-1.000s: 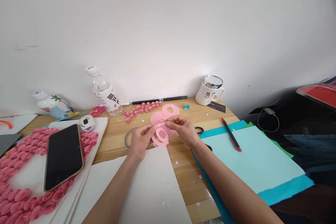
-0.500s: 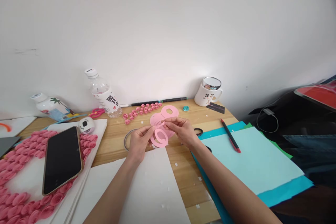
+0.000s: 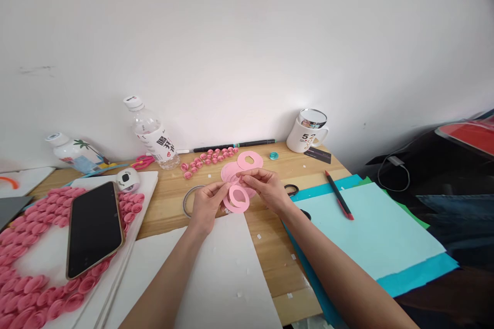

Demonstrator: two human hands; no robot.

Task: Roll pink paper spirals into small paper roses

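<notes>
A pink paper spiral strip (image 3: 239,207) hangs in loose loops between my hands, low over the table. My left hand (image 3: 206,205) pinches it from the left with thumb and forefinger. Close by on the right, my right hand (image 3: 268,190) has its fingertips pinched together on the strip's upper end; the exact grip is partly hidden. Just behind lie pink paper discs, the hindmost a cut disc with a hole (image 3: 257,163). Small rolled pink paper roses (image 3: 208,160) stand in rows beyond my left hand, and a single teal rolled rose (image 3: 274,156) sits to their right.
On the left, a phone (image 3: 94,229) rests on a board of pink roses (image 3: 31,295). A water bottle (image 3: 156,139), a pen (image 3: 216,148) and a mug (image 3: 304,136) line the wall. Black-handled scissors (image 3: 292,190) and coloured sheets (image 3: 378,236) with a marker (image 3: 339,196) lie right.
The spiral's loops have shifted slightly to the right, and my hands stay close together on the strip. The camera view has moved a little.
</notes>
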